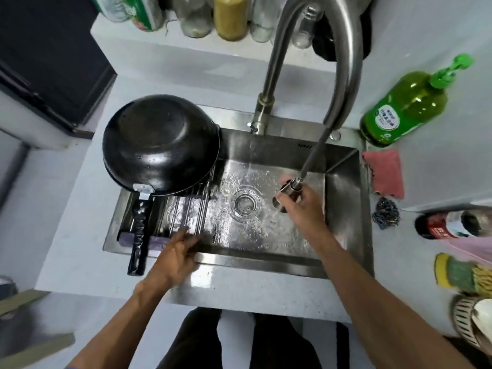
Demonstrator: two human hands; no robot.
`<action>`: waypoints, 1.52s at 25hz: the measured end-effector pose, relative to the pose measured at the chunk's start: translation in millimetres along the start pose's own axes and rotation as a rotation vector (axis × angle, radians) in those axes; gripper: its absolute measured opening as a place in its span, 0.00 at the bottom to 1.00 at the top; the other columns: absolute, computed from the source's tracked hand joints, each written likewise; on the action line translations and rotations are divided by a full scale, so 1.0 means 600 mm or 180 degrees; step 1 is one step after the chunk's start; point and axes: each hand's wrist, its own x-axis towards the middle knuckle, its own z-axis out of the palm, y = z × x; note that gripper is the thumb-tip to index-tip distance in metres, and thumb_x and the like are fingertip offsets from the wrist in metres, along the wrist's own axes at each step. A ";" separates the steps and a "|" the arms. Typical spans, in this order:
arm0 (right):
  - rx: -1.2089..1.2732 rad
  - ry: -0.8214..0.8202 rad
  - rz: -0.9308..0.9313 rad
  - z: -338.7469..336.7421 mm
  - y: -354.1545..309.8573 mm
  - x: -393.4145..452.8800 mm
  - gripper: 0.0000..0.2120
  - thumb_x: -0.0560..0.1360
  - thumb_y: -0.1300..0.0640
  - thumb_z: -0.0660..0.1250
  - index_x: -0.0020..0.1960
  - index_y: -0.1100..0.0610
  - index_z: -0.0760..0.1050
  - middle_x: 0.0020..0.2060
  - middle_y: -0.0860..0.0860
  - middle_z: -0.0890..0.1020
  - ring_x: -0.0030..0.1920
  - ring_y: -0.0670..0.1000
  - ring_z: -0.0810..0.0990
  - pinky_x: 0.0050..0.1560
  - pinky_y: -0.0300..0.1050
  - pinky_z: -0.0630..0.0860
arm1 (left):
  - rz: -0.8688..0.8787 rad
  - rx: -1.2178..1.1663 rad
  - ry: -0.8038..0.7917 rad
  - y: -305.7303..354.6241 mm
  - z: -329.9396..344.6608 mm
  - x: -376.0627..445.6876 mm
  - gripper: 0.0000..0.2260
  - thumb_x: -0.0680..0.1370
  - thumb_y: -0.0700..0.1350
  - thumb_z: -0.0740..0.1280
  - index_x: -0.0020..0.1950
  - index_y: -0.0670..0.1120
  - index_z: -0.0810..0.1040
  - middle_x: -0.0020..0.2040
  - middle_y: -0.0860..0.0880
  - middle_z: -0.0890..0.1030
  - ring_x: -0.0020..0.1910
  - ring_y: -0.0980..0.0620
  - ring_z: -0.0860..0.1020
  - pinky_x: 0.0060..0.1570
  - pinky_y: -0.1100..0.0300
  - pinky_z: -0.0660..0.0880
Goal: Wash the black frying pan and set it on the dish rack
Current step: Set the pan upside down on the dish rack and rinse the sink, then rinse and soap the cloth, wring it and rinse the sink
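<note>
Left grip, lower centre-left: fingers straight and slack, holding nothing, tips over the near end of the dish rack, just right of the pan handle. Contact with the rack wires can't be confirmed, there's motion blur. Right grip, centre-right: fingers curled around the pull-out spray head, hose running up to the faucet at top centre. Sink floor is wet, water sheeting around the drain.

Black frying pan, centre-left: upside down on the rack across the sink's left end, base up, beaded with droplets, handle pointing toward the near edge and overhanging the counter. Looks placed, so the task reads as essentially done.

Handling, my read: rigid metal, moderate weight, bowl-heavy, so it will want to tip off the handle end. Wet shell is slippery; rounded sides give no purchase. Take it by the handle, close to the rivet plate, thumb on top. The handle is ridged, so it should give decent friction even wet. Rack wires can let the rim slide.

Far right: green soap bottle, pink cloth, steel scourer.
</note>
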 end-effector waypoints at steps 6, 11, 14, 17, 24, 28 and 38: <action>0.0772 0.0262 -0.0752 -0.018 -0.126 0.010 0.07 0.76 0.62 0.71 0.48 0.50 0.79 0.43 0.49 0.84 0.42 0.39 0.82 0.39 0.35 0.79 | 0.0141 0.0472 0.0352 0.034 0.007 0.013 0.21 0.81 0.46 0.61 0.73 0.44 0.66 0.75 0.51 0.59 0.75 0.51 0.54 0.72 0.54 0.55; 0.0650 0.0017 -0.0969 -0.020 -0.186 0.009 0.03 0.77 0.59 0.71 0.48 0.52 0.78 0.41 0.52 0.81 0.38 0.41 0.79 0.39 0.36 0.79 | 0.0192 0.0517 0.0295 0.059 0.029 0.020 0.23 0.79 0.46 0.62 0.74 0.49 0.65 0.75 0.47 0.64 0.74 0.49 0.59 0.70 0.56 0.58; 0.0665 -0.0143 -0.1016 -0.015 -0.189 0.007 0.03 0.77 0.55 0.71 0.48 0.52 0.78 0.38 0.53 0.79 0.37 0.48 0.78 0.40 0.56 0.82 | 0.0109 0.0425 0.0003 0.068 0.044 0.016 0.23 0.78 0.46 0.63 0.73 0.48 0.66 0.72 0.46 0.67 0.72 0.48 0.64 0.70 0.57 0.62; 0.0414 -0.0296 -0.1023 -0.030 -0.158 0.001 0.16 0.76 0.42 0.70 0.57 0.52 0.78 0.48 0.53 0.84 0.48 0.48 0.84 0.50 0.55 0.83 | 0.0087 0.0104 -0.0069 0.094 0.066 0.022 0.24 0.76 0.43 0.66 0.72 0.49 0.69 0.67 0.47 0.73 0.60 0.51 0.76 0.61 0.62 0.72; -0.1056 0.1047 -0.0063 -0.235 0.090 0.094 0.15 0.79 0.55 0.67 0.65 0.53 0.77 0.58 0.52 0.83 0.56 0.54 0.82 0.52 0.45 0.77 | -0.0084 -0.0292 -0.0347 0.228 0.178 0.100 0.21 0.76 0.39 0.67 0.69 0.49 0.72 0.63 0.48 0.77 0.42 0.61 0.76 0.46 0.72 0.70; -0.1891 0.1215 -0.0216 -0.316 0.159 0.188 0.24 0.80 0.61 0.63 0.74 0.47 0.66 0.74 0.53 0.70 0.66 0.56 0.76 0.61 0.50 0.77 | -0.0186 -0.0556 -0.0376 0.276 0.230 0.140 0.18 0.77 0.35 0.66 0.67 0.45 0.74 0.61 0.49 0.76 0.39 0.65 0.75 0.37 0.79 0.68; 0.0606 0.1155 0.0032 -0.298 0.092 0.212 0.02 0.75 0.63 0.74 0.46 0.60 0.85 0.33 0.54 0.86 0.30 0.48 0.85 0.33 0.39 0.82 | -0.0507 -0.1232 -0.0023 0.303 0.216 0.139 0.10 0.77 0.32 0.65 0.55 0.42 0.80 0.49 0.48 0.80 0.41 0.58 0.76 0.37 0.73 0.70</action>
